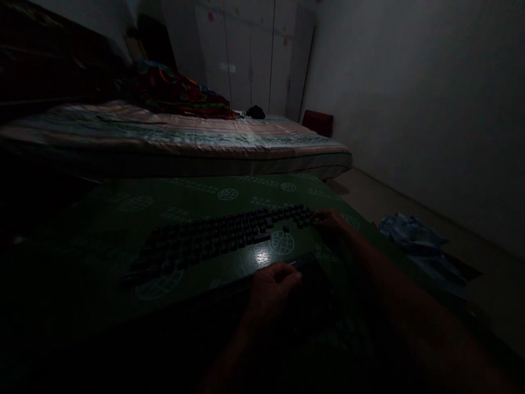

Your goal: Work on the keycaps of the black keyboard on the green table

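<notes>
Loose black keycaps (217, 234) lie in keyboard-like rows on a green board printed with white globes. My right hand (329, 221) reaches to the right end of these rows, its fingers pinched together at a keycap (305, 220) there. Closer to me, a dark keyboard body (318, 282) lies on the board, mostly lost in shadow. Over its right part is my left hand (275, 278), with thumb and fingers drawn together. Whatever may be between those fingertips is too dark to make out. One small keycap (286, 229) sits apart in a gap among the rows.
The green board (246, 260) reflects a bright light spot. Behind it stands a bed (246, 139) with a striped sheet and a red patterned blanket (176, 93). Pale blue cloth or plastic (414, 235) lies at the right. A white wardrobe (246, 49) stands at the back.
</notes>
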A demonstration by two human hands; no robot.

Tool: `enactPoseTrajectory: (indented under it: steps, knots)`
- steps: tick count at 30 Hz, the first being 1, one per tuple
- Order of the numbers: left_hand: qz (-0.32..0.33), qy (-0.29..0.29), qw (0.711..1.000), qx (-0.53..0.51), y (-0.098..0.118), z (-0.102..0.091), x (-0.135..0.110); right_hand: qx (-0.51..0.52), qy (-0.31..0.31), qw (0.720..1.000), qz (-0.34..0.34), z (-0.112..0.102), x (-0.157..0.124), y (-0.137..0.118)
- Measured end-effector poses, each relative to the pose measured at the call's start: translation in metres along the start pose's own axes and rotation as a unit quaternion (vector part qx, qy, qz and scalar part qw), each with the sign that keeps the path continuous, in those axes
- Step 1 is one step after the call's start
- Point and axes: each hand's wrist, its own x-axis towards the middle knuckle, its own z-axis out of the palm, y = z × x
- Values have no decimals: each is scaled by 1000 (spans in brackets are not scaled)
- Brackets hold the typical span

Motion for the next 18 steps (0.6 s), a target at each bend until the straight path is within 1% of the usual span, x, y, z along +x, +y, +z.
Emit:
enactPoseTrajectory:
  steps: [3, 9, 18]
  knots:
    - [12, -10, 1000, 9, -1, 0, 1, -15, 2, 1000, 8, 0, -1, -3]
    - [9, -12, 1000, -13, -3, 1, 3, -39, 10, 999, 14, 1, -2, -5]
    - [-1, -19, 1000, -12, -1, 1, 1, -28, 20, 999, 28, 3, -1, -2]
